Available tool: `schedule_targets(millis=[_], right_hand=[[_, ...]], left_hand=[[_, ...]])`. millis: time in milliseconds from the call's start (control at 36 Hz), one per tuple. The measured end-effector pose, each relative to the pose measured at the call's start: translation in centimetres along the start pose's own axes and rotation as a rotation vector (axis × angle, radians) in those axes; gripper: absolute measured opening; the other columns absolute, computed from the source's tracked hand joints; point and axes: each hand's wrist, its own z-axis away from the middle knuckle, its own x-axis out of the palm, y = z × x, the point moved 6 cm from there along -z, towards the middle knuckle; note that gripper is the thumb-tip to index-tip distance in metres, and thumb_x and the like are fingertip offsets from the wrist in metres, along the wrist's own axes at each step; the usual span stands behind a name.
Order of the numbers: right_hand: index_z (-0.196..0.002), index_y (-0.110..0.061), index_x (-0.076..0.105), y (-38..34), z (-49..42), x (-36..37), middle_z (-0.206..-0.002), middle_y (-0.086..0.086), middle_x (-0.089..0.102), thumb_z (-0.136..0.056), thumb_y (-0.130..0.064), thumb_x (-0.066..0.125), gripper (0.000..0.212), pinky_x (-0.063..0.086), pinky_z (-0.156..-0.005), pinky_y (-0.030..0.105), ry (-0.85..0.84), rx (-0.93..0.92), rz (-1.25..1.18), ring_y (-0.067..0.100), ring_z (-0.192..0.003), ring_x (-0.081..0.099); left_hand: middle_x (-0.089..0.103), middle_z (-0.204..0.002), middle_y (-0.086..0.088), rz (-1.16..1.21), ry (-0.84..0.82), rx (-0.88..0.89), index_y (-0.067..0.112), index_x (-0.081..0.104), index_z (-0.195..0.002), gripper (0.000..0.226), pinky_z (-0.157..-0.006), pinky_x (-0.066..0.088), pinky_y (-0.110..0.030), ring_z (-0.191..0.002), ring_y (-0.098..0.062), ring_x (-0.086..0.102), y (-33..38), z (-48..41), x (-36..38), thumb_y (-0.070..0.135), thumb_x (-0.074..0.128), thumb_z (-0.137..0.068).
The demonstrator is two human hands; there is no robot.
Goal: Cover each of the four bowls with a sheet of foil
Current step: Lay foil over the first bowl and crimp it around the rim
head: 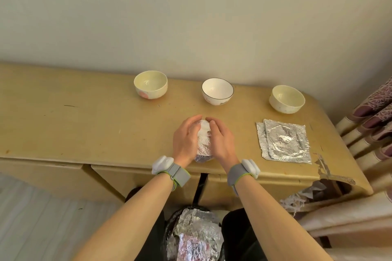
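Observation:
A foil-covered bowl (pixel 204 142) stands near the front edge of the wooden table (pixel 84 125). My left hand (pixel 185 137) and my right hand (pixel 221 140) cup its two sides, fingers curled round the foil, hiding most of it. Three uncovered bowls stand along the back: a cream bowl (pixel 150 84) at left, a white dark-rimmed bowl (pixel 217 91) in the middle, a cream bowl (pixel 286 99) at right. A stack of creased foil sheets (pixel 285 141) lies flat to the right of my hands.
Below the table's front edge, between my arms, a dark bin (pixel 196 237) holds crumpled foil. A wall runs behind the table. Chair backs with patterned fabric (pixel 373 116) stand at the right. The table's right front corner (pixel 331 174) is chipped.

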Motion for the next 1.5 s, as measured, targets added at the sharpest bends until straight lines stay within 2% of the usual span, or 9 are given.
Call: schedule_targets(millis=[167,417,528,806,1028,1139,1333,1417,1500], right_hand=[[-0.099,-0.044,0.073,1.1,-0.2,0.3,-0.111,-0.011,0.073,-0.085,-0.049,0.047,0.030,0.048,-0.103,0.048,-0.012,0.091,-0.190,0.016,-0.112,0.065],[-0.104,-0.019,0.076,2.1,-0.3,0.2,-0.109,-0.001,0.074,-0.101,-0.017,0.046,0.030,0.046,-0.107,0.046,0.023,0.146,-0.456,0.021,-0.112,0.065],[-0.097,-0.027,0.078,2.6,-0.5,0.4,-0.113,0.001,0.074,-0.093,-0.026,0.048,0.031,0.045,-0.108,0.051,0.017,0.162,-0.474,0.024,-0.115,0.065],[-0.117,-0.012,0.072,3.8,-0.6,1.0,-0.119,0.017,0.072,-0.087,-0.056,0.052,0.057,0.048,-0.104,0.058,-0.054,0.332,-0.646,0.037,-0.113,0.067],[-0.118,-0.012,0.070,3.1,-0.2,0.7,-0.114,0.014,0.074,-0.082,-0.066,0.055,0.067,0.048,-0.104,0.057,-0.078,0.356,-0.535,0.034,-0.108,0.070],[-0.120,-0.008,0.069,2.9,-0.1,0.7,-0.113,0.016,0.074,-0.083,-0.069,0.052,0.073,0.048,-0.105,0.055,-0.093,0.375,-0.529,0.034,-0.108,0.070],[-0.108,-0.011,0.067,3.8,0.3,-1.0,-0.112,0.008,0.071,-0.100,-0.055,0.044,0.051,0.049,-0.100,0.040,0.022,0.424,-0.581,0.025,-0.108,0.065],[-0.122,-0.007,0.062,4.1,0.7,-1.8,-0.117,0.008,0.066,-0.103,-0.051,0.042,0.052,0.047,-0.096,0.033,0.037,0.414,-0.544,0.021,-0.111,0.061],[-0.131,-0.002,0.057,3.9,1.5,-2.4,-0.122,0.009,0.063,-0.106,-0.046,0.039,0.053,0.045,-0.099,0.033,0.038,0.398,-0.493,0.022,-0.114,0.059]], left_hand=[[0.071,-0.112,0.014,0.152,0.038,-0.030,0.021,0.073,-0.111,0.038,-0.095,0.046,-0.023,-0.110,-0.002,0.062,-1.0,-0.4,-0.1,0.031,0.049,-0.083],[0.073,-0.115,0.004,0.296,0.041,-0.065,0.025,0.073,-0.107,0.036,-0.105,0.046,-0.043,-0.116,-0.018,0.063,-2.7,-1.1,0.2,0.033,0.049,-0.083],[0.072,-0.118,-0.004,0.391,0.037,-0.098,0.020,0.074,-0.109,0.040,-0.106,0.045,-0.047,-0.119,-0.026,0.062,-3.0,-1.2,0.2,0.037,0.051,-0.080],[0.065,-0.127,-0.020,0.584,-0.033,-0.289,0.001,0.065,-0.124,0.058,-0.106,0.044,-0.047,-0.122,-0.036,0.059,-3.6,-1.3,0.6,0.035,0.043,-0.083],[0.069,-0.119,-0.019,0.510,-0.018,-0.309,0.011,0.074,-0.107,0.044,-0.100,0.049,-0.047,-0.115,-0.035,0.063,-3.1,-1.2,0.1,0.036,0.048,-0.081],[0.070,-0.116,-0.019,0.495,-0.028,-0.338,0.005,0.072,-0.109,0.048,-0.098,0.049,-0.042,-0.110,-0.032,0.065,-3.0,-1.2,0.1,0.039,0.050,-0.083],[0.069,-0.103,0.004,0.458,0.069,-0.413,0.010,0.067,-0.112,0.031,-0.079,0.047,-0.021,-0.094,-0.009,0.063,-3.9,-0.3,-2.0,0.024,0.041,-0.102],[0.065,-0.101,-0.001,0.394,0.101,-0.441,0.008,0.061,-0.116,0.029,-0.073,0.047,-0.023,-0.087,-0.009,0.061,-4.4,0.6,-2.9,0.022,0.040,-0.103],[0.065,-0.102,-0.010,0.201,0.116,-0.448,0.014,0.059,-0.099,0.023,-0.080,0.052,-0.036,-0.082,-0.019,0.063,-4.7,1.8,-3.7,0.030,0.041,-0.100]])
